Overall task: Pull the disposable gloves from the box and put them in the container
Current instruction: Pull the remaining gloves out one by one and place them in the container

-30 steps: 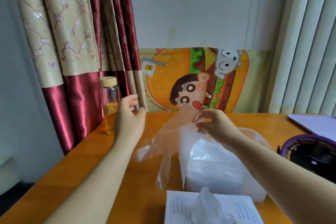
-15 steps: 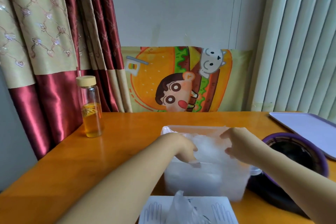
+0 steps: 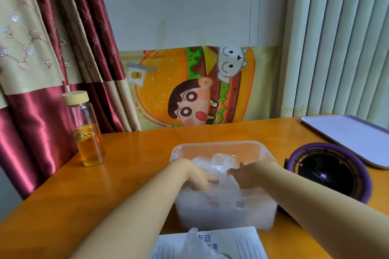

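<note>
Head view: the clear container [image 3: 219,147] stands mid-bench [image 3: 126,174], with the glove box [image 3: 237,239] just beside it at 6 o'clock. The left hand [image 3: 195,176] enters over the near rim from 8 o'clock, the right hand [image 3: 246,174] from 4 o'clock. Both sets of fingers dip into the crumpled gloves [image 3: 223,161] behind the frosted wall; whether they grasp the film or merely press it flat cannot be told.

Risk, as judged: the film is light and clingy, so it may stick to the fingers and lift out when the hands withdraw. The pile may also spring back above the rim.

Position: the gloves lie inside the container, touching both hands and running from between them toward 12 o'clock. The next glove [image 3: 194,242] stands up out of the box slot, near both wrists and untouched. A lidded bottle [image 3: 88,132] stands well apart at 9 o'clock
</note>
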A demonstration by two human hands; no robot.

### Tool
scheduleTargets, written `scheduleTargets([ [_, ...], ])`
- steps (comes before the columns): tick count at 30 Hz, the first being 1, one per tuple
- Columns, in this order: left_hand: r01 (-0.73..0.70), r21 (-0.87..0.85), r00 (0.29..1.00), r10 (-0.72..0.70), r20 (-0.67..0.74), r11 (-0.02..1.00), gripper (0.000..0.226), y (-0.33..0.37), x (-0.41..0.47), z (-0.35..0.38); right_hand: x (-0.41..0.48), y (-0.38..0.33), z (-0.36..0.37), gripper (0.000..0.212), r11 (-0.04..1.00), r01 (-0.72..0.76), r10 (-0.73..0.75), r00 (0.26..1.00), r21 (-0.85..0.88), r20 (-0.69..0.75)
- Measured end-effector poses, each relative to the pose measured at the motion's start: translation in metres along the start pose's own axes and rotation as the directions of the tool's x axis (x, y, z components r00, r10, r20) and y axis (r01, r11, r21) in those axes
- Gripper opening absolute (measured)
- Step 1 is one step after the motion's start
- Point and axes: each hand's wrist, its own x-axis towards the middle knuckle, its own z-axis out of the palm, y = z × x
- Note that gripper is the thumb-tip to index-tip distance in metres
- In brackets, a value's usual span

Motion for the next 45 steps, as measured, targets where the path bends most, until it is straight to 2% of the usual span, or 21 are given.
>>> scheduleTargets([
  [2,-0.015,-0.052,1.0,0.016,0.025,0.999,0.073,0.0,0.002,0.001,0.007,-0.001,0.003,0.052,0.999,0.016,-0.015,1.0,-0.047,0.006],
  [4,-0.042,-0.151,0.999,0.044,0.009,0.988,0.071,-0.001,-0.003,-0.001,0.005,-0.001,0.003,0.055,0.999,0.035,-0.035,0.999,-0.008,-0.019],
  [6,-0.088,-0.285,0.994,0.066,-0.084,0.954,0.069,-0.002,-0.017,-0.006,-0.006,0.003,-0.002,0.071,0.995,0.053,-0.045,0.994,0.083,-0.095],
  [7,-0.131,-0.328,0.982,0.077,-0.174,0.935,0.068,-0.004,-0.027,-0.009,-0.015,0.005,-0.007,0.078,0.993,0.057,-0.039,0.985,0.105,-0.166],
  [8,-0.186,-0.341,0.953,0.085,-0.29,0.921,0.065,-0.007,-0.04,-0.011,-0.026,0.007,-0.012,0.08,0.992,0.058,-0.027,0.964,0.111,-0.265],
  [10,-0.305,-0.34,0.841,0.085,-0.534,0.89,0.054,-0.011,-0.069,-0.007,-0.052,0.005,-0.019,0.065,0.979,0.106,-0.003,0.861,0.173,-0.509],
  [12,-0.425,-0.36,0.702,0.052,-0.71,0.831,0.039,-0.015,-0.095,0.01,-0.078,-0.004,-0.019,0.04,0.935,0.269,-0.031,0.712,0.232,-0.701],
  [13,-0.47,-0.365,0.658,0.044,-0.752,0.804,0.031,-0.016,-0.105,0.02,-0.09,-0.011,-0.017,0.03,0.908,0.348,-0.068,0.671,0.233,-0.738],
  [14,-0.503,-0.372,0.638,0.044,-0.769,0.78,0.025,-0.017,-0.113,0.031,-0.1,-0.017,-0.013,0.024,0.881,0.416,-0.124,0.663,0.226,-0.738],
  [16,-0.517,-0.381,0.66,0.074,-0.748,0.766,0.02,-0.017,-0.125,0.051,-0.113,-0.032,0.0,0.028,0.84,0.49,-0.261,0.741,0.234,-0.619],
  [18,-0.461,-0.38,0.743,0.115,-0.659,0.802,0.022,-0.015,-0.128,0.064,-0.112,-0.041,0.016,0.043,0.834,0.481,-0.337,0.832,0.271,-0.44],
  [20,-0.364,-0.322,0.823,0.14,-0.551,0.874,0.03,-0.011,-0.128,0.08,-0.109,-0.048,0.033,0.053,0.845,0.457,-0.346,0.864,0.278,-0.367],
  [21,-0.325,-0.28,0.839,0.138,-0.527,0.904,0.027,-0.008,-0.127,0.088,-0.109,-0.05,0.041,0.053,0.844,0.451,-0.337,0.867,0.291,-0.366],
  [23,-0.315,-0.209,0.813,0.149,-0.563,0.926,0.005,-0.002,-0.124,0.096,-0.107,-0.052,0.049,0.049,0.832,0.443,-0.312,0.871,0.333,-0.38],
  [26,-0.381,-0.269,0.734,0.113,-0.67,0.884,0.011,0.0,-0.128,0.092,-0.11,-0.055,0.052,0.036,0.839,0.416,-0.279,0.883,0.352,-0.377],
  [31,-0.6,-0.391,0.535,-0.013,-0.845,0.698,0.019,-0.001,-0.145,0.074,-0.116,-0.057,0.052,0.038,0.877,0.359,-0.258,0.912,0.318,-0.319],
  [34,-0.659,-0.421,0.458,-0.112,-0.882,0.623,0.025,-0.003,-0.15,0.071,-0.113,-0.056,0.05,0.039,0.829,0.384,-0.254,0.906,0.407,-0.338],
  [38,-0.731,-0.49,0.443,-0.216,-0.87,0.476,0.023,-0.007,-0.156,0.069,-0.116,-0.04,0.039,0.055,0.706,0.478,-0.294,0.869,0.523,-0.397],
  [41,-0.796,-0.522,0.457,-0.261,-0.85,0.307,0.017,-0.01,-0.164,0.061,-0.135,-0.026,0.016,0.086,0.546,0.573,-0.196,0.797,0.611,-0.572],
  [43,-0.826,-0.542,0.491,-0.275,-0.827,0.156,0.016,-0.012,-0.168,0.055,-0.147,-0.022,-0.001,0.093,0.414,0.658,-0.037,0.703,0.629,-0.71],
  [45,-0.834,-0.551,0.527,-0.271,-0.806,0.019,0.016,-0.012,-0.17,0.049,-0.153,-0.022,-0.012,0.075,0.429,0.735,0.076,0.551,0.526,-0.831],
])
